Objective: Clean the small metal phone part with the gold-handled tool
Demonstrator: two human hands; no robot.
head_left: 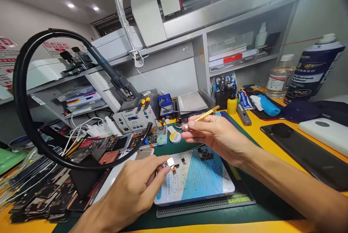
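Observation:
My left hand [133,186] pinches a small silver component [170,162] on a short flex strip, holding it just above the near left corner of a blue-and-white work pad [201,182]. My right hand [217,135] holds a gold-handled tool [202,117] like a pen, its tip pointing left over the pad's far edge. A small black camera module [205,152] and a few tiny parts lie on the pad between my hands. The pad rests on a dark green mat [252,204].
A thick black hose [21,91] loops from a rework station [133,119] at left. Dismantled phone parts [49,186] are piled at the near left. A black phone [301,149], white block [326,131], spray can [315,66], bottle [278,77] and yellow bottle [232,104] stand at right.

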